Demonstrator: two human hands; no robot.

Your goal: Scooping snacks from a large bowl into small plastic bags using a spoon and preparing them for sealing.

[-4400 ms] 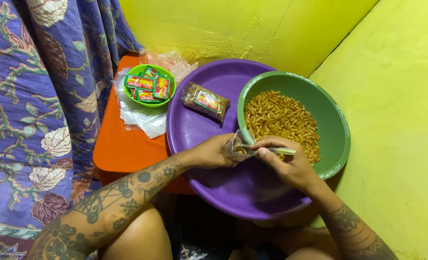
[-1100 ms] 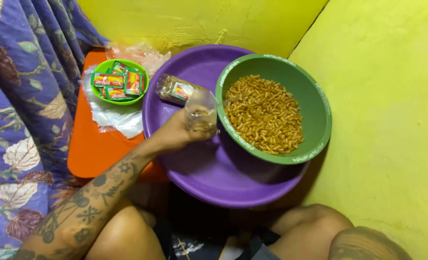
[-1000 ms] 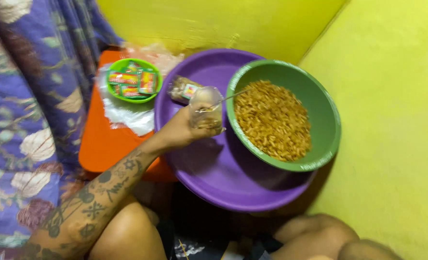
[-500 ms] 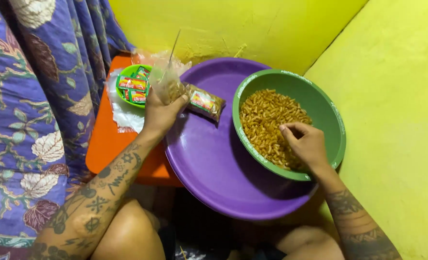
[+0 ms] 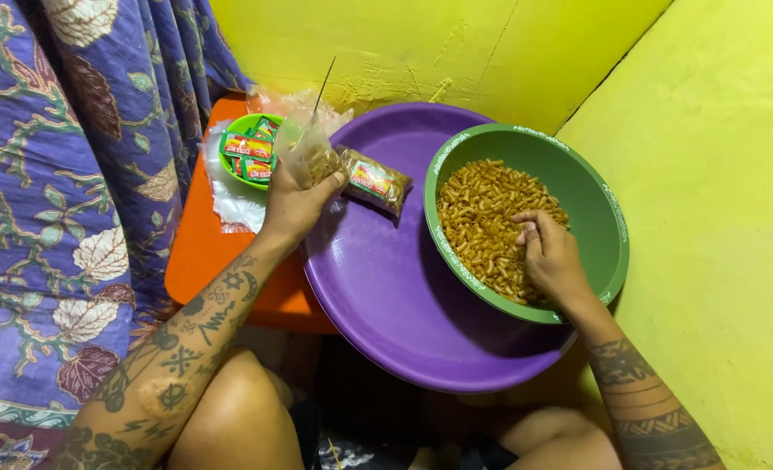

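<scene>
1. Clear plastic bag (image 5: pixel 304 152), small, part-filled w/ fried macaroni-type snack, is held up by left hand (image 5: pixel 295 204). Fingers are closed round its lower half; bag sits above the near edge of the small green bowl (image 5: pixel 230 161) and the purple basin rim.
2. A thin stick or skewer (image 5: pixel 324 77) is seen rising from the bag mouth; what it is cannot be told for certain.
3. Right hand (image 5: pixel 547 257) is laid in the snack pile (image 5: pixel 482 218) inside the large green bowl (image 5: pixel 608 222). Fingers are curled down into the pieces; whether any are pinched cannot be told.
4. Large green bowl is rested inside the purple basin (image 5: pixel 386 296), at its right side, near the yellow wall (image 5: pixel 717 174).
5. One sealed snack packet (image 5: pixel 373 183) w/ red-green label is lying on the basin floor, just beside the held bag.
6. Small green bowl is filled w/ red-green sachets (image 5: pixel 252 148) and stands on clear plastic sheets (image 5: pixel 238 204) on an orange stool top (image 5: pixel 199 252). Blue floral cloth (image 5: pixel 64 174) hangs at left.
7. Judgement: bag mouth should be kept upright and open, grip kept low on the bag so contents are not crushed; pieces should be gathered loosely to avoid breakage and spill.
</scene>
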